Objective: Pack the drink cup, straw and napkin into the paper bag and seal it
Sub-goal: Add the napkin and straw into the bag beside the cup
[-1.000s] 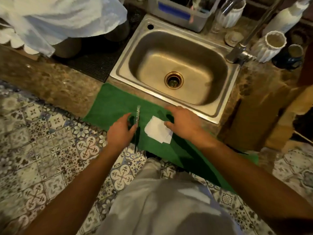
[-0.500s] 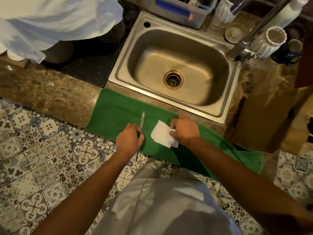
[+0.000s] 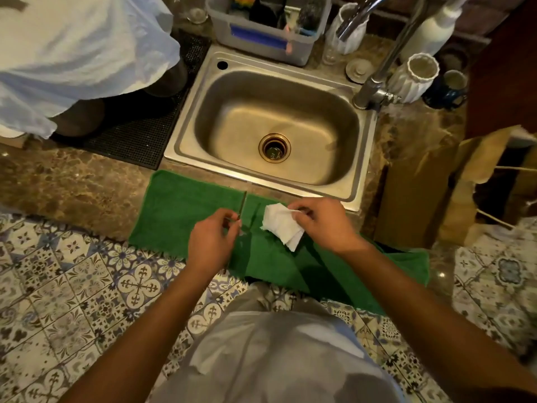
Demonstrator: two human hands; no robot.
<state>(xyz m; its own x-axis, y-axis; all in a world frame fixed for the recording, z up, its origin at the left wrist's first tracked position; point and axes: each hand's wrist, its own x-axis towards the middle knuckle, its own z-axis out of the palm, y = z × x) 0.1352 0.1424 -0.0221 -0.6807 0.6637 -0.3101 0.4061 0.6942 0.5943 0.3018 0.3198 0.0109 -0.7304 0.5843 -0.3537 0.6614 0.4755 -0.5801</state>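
My left hand pinches a thin straw that points away from me above the green towel. My right hand grips a folded white napkin by its upper right corner, lifted just off the towel. The brown paper bag stands open on the counter to the right of the sink. No drink cup can be made out for sure.
A steel sink with a tap lies just beyond the towel. White ribbed cups, a grey caddy and a bottle stand behind it. A black mat and pale plastic-covered items are at the left.
Both hands closed on their objects: the left took up the straw, the right pinched the napkin and raised it from the towel. The camera view shifted slightly.
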